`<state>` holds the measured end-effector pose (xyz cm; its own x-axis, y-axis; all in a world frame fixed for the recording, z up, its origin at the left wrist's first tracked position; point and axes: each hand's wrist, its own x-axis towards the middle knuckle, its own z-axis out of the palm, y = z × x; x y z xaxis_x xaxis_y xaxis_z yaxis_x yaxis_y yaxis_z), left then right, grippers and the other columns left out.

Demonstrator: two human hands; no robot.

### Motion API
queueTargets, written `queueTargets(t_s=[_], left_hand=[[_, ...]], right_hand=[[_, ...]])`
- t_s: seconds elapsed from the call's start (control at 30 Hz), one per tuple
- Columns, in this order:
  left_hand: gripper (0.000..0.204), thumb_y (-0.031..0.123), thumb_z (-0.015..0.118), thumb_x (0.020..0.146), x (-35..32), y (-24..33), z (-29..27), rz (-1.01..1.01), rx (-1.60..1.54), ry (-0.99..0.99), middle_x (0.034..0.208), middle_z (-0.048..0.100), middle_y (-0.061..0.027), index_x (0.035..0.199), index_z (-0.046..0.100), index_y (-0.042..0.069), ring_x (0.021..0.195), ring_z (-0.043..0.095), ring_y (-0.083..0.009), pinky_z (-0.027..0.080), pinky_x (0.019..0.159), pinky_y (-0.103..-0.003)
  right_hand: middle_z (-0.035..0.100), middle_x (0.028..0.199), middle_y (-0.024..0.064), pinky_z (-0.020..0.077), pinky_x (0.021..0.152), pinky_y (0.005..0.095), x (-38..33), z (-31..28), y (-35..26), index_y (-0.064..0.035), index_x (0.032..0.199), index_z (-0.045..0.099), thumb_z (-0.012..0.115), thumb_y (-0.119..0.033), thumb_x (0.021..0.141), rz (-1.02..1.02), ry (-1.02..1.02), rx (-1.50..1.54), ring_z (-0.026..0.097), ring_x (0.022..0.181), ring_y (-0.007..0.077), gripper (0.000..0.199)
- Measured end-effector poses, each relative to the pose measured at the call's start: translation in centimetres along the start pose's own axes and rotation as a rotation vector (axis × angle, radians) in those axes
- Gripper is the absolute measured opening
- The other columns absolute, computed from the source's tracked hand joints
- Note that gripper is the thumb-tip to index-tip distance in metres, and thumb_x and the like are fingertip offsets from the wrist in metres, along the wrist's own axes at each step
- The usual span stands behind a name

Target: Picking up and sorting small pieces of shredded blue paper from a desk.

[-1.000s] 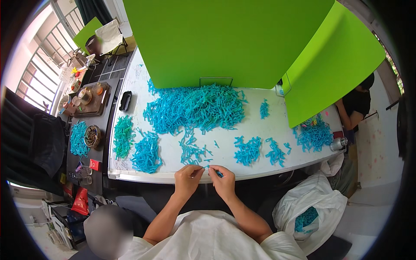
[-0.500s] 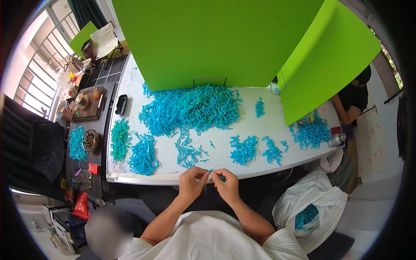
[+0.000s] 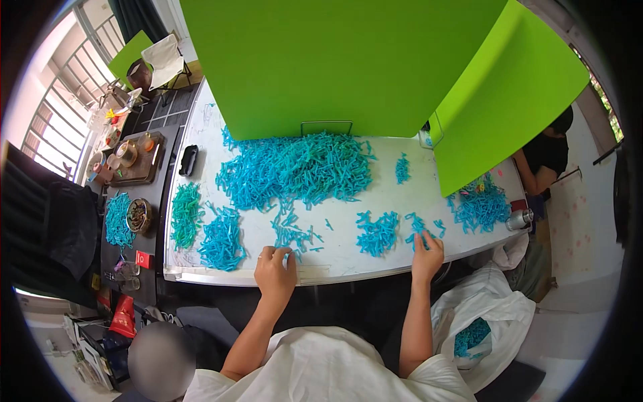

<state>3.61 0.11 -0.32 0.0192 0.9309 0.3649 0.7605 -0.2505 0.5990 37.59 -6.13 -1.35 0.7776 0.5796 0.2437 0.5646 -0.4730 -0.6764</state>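
My left hand point(image 3: 275, 273) is at the table's front edge, its fingers curled down beside a loose scatter of small blue plastic pieces point(image 3: 289, 232). Blue shows by its fingertips, but whether a piece is gripped is hidden. My right hand point(image 3: 427, 257) reaches to a small blue heap point(image 3: 412, 221), thumb and fingers drawn together over its near end. What lies between those fingertips is too small to make out. Between the hands lies another heap of blue pieces point(image 3: 377, 233).
A large blue-green heap point(image 3: 295, 169) lies before the green upright panel point(image 3: 315, 67). More heaps sit at left point(image 3: 222, 240) and right point(image 3: 481, 206). A white sack point(image 3: 492, 295) stands at my right. A person point(image 3: 546, 157) sits beyond the right-hand panel.
My hands were together at the table edge, fingertips meeting on a small blue piece. They have parted: the left moved left to the scatter, the right moved right to the small heap.
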Motion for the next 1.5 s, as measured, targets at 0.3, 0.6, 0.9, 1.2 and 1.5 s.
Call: queueTargets(t_s=[0.3, 0.6, 0.9, 1.2, 1.5], left_hand=[[0.024, 0.031, 0.080, 0.076, 1.4, 0.8, 2.0, -0.117, 0.265, -0.172, 0.087, 0.061, -0.0081, 0.080, 0.068, 0.010, 0.081, 0.062, -0.0299, 0.050, 0.065, -0.042], [0.022, 0.015, 0.081, 0.076, 1.4, 1.1, -0.9, -0.276, -0.103, -0.224, 0.080, 0.069, -0.0105, 0.087, 0.066, 0.003, 0.069, 0.068, -0.0213, 0.052, 0.062, -0.033], [0.022, 0.007, 0.071, 0.091, -0.9, 0.8, -1.1, -0.682, -1.191, -0.540, 0.091, 0.071, -0.0083, 0.110, 0.067, -0.004, 0.080, 0.068, -0.0134, 0.057, 0.074, -0.027], [0.019, 0.007, 0.071, 0.091, -0.3, -0.5, -1.0, -0.682, -1.051, -0.661, 0.088, 0.071, -0.0074, 0.105, 0.068, -0.006, 0.074, 0.065, -0.0111, 0.054, 0.067, -0.024], [0.015, 0.000, 0.074, 0.083, -0.6, 1.8, -1.6, -0.176, -0.525, -0.326, 0.077, 0.069, -0.0100, 0.098, 0.074, -0.002, 0.065, 0.065, -0.0133, 0.050, 0.060, -0.026]], right_hand=[[0.055, 0.091, 0.0068, 0.0457, 0.060, 0.0307, -3.0, -0.4, -3.9, 0.0001, 0.112, 0.059, 0.055, 0.000, 0.078, 0.682, -0.464, 1.234, 0.056, 0.073, 0.0189, 0.034], [0.067, 0.104, 0.0041, 0.0475, 0.065, 0.0251, -9.4, 1.8, -10.7, -0.0075, 0.120, 0.060, 0.066, -0.006, 0.088, 0.827, -0.891, 1.059, 0.068, 0.091, 0.0157, 0.032], [0.069, 0.093, 0.0044, 0.0469, 0.058, 0.0211, -11.9, 3.3, -11.7, -0.0051, 0.107, 0.062, 0.067, -0.014, 0.093, 0.746, -1.118, 1.103, 0.067, 0.077, 0.0128, 0.018], [0.068, 0.086, 0.0033, 0.0487, 0.055, 0.0221, -12.3, 2.3, -13.5, -0.0045, 0.105, 0.065, 0.067, -0.022, 0.095, 0.626, -1.216, 0.948, 0.066, 0.071, 0.0106, 0.020], [0.072, 0.086, 0.0061, 0.0517, 0.053, 0.0205, -13.6, 3.5, -12.6, 0.0017, 0.113, 0.068, 0.064, -0.018, 0.097, 0.386, -0.893, 0.771, 0.064, 0.067, 0.0068, 0.026]])
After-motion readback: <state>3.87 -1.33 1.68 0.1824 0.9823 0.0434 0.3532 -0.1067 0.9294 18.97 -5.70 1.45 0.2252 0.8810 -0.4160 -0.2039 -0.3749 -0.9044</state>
